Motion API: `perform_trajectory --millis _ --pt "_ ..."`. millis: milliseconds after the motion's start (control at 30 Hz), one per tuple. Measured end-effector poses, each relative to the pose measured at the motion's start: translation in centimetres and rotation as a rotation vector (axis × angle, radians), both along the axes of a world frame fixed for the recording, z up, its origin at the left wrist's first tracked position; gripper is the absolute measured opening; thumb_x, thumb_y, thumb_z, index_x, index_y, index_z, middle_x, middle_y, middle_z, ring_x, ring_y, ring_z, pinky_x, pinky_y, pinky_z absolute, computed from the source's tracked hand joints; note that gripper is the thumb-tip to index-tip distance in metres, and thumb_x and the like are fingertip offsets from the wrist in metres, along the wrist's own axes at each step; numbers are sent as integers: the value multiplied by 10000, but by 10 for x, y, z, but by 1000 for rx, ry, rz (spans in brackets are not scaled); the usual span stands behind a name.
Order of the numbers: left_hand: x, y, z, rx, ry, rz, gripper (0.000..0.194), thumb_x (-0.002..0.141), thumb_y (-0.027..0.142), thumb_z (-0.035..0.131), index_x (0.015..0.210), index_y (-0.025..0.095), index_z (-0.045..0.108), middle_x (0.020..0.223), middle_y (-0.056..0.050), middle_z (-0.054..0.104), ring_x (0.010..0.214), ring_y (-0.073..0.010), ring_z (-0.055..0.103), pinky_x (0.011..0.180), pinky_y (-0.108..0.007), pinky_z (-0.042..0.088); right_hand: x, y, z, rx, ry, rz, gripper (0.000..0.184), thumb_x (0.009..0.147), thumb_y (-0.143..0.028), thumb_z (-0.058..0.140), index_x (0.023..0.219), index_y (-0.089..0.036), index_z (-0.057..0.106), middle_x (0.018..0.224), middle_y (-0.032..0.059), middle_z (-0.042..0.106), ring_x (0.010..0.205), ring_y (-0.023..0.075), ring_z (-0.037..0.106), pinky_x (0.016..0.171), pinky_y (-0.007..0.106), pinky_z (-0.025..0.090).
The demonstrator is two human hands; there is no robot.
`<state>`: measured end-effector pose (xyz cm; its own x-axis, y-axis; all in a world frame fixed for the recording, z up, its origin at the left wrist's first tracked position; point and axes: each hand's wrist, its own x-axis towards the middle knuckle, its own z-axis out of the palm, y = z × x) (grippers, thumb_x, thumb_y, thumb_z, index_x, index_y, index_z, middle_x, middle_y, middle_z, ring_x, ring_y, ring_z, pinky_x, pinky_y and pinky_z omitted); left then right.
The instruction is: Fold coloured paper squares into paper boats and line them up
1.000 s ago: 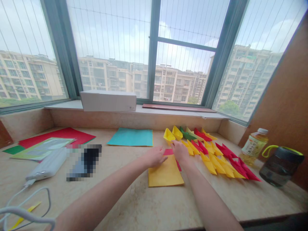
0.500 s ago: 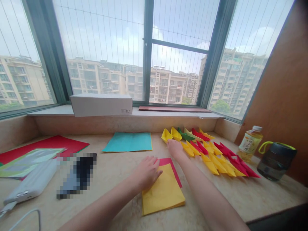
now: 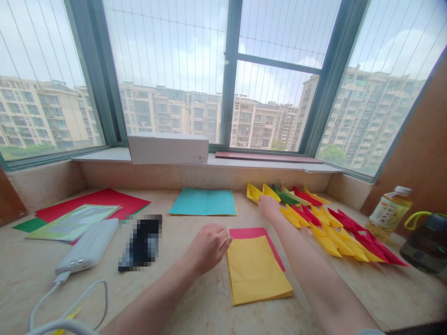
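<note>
In the head view, see a pair of yellow paper boats (image 3: 253, 192), sharply creased, with pointed ends and a hollow middle, on the stone countertop (image 3: 209, 314) near the low back wall (image 3: 146, 177). Find the other paper boats (image 3: 340, 239) ranged to the right (yellow, green and red, in slanting rows). Nearer, note yellow paper (image 3: 258, 270), flat and creased, lying over a red sheet (image 3: 246, 232) jutting out along the far and right edges.

Mark the low back wall just behind the boats and the front edge of the stone countertop at lower right. Find stone surface between the yellow paper and the teal sheet (image 3: 204, 202), and leftward as far as a dark pixelated object (image 3: 141, 242). Past the boats, meet a bottle (image 3: 390, 211) and a dark cup (image 3: 426, 244).

Reaches forward with the right hand (image 3: 270, 209), forearm slanting in from lower right, fingers bent down at the yellow paper boats; with fingertips partly hidden, cannot tell whether pinched on one or merely touching. Holds the left hand (image 3: 208, 246) just beside the yellow paper's left edge, fingers curled together, thumb toward the paper; cannot tell whether clasping anything.
</note>
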<state>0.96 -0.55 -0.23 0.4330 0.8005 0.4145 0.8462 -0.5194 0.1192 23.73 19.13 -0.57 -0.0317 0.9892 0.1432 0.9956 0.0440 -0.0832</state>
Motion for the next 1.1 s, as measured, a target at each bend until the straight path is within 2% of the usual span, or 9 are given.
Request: perform_trajectory --millis 167,300,400,533,633,767,867,1000,1100 --pt "-1 -1 1 -7 -33 20 354 995 303 404 827 156 678 885 -97 712 876 -241 650 823 -366 486 -1 -5 6 17 -20 2 309 971 -327 575 1233 -164 588 1192 98 634 1018 225 645 870 424 544" --pt "0 -3 2 -9 -27 32 364 990 299 411 785 155 675 845 -98 710 833 -234 654 795 -351 485 -5 -18 17 68 -38 51 299 989 -189 446 1249 -130 581 1153 188 644 1081 287 630 876 410 493" --pt "1 -3 1 -10 -21 33 373 988 303 414 761 158 672 826 -94 708 810 -229 653 779 -341 482 -22 -30 23 113 -49 196 324 989 -179 404 1245 -135 598 1269 213 592 1222 306 545 960 408 431" --pt "2 -3 -2 -22 -29 17 378 985 319 417 759 161 677 804 -88 703 790 -224 654 755 -326 478 -59 -44 19 49 -45 504 293 957 -351 541 1209 -263 661 1273 80 644 1215 226 568 1031 300 385" --pt "2 -4 -3 -26 -45 14 387 986 320 405 765 162 681 794 -89 701 773 -225 653 732 -325 476 -82 -48 9 13 -34 610 368 915 -386 613 1264 -274 641 1286 70 662 1216 246 583 1038 313 397" --pt "0 -3 -3 -40 -84 -6 407 985 317 392 753 161 688 772 -101 701 755 -231 655 722 -332 474 -92 -48 -1 6 -19 650 403 909 -335 629 1300 -234 627 1243 118 694 1154 284 636 987 349 448" --pt "-1 -3 -4 -42 -100 -9 406 983 321 397 756 157 692 779 -114 703 758 -237 658 734 -344 479 -90 -48 -2 29 -11 672 368 926 -299 607 1285 -226 640 1173 110 729 1096 277 671 954 334 460" --pt "0 -4 -2 -59 -81 5 393 975 326 407 766 155 693 791 -119 704 766 -247 663 742 -357 489 -91 -48 5 61 -16 665 250 924 -266 597 1148 -252 706 1008 67 775 962 243 712 839 282 483" --pt "-1 -4 -2 -102 -121 20 387 978 332 396 823 155 704 838 -128 712 823 -260 673 790 -381 504 -95 -48 18 141 -14 602 225 930 -189 548 1077 -222 714 900 92 776 866 254 721 776 294 474"
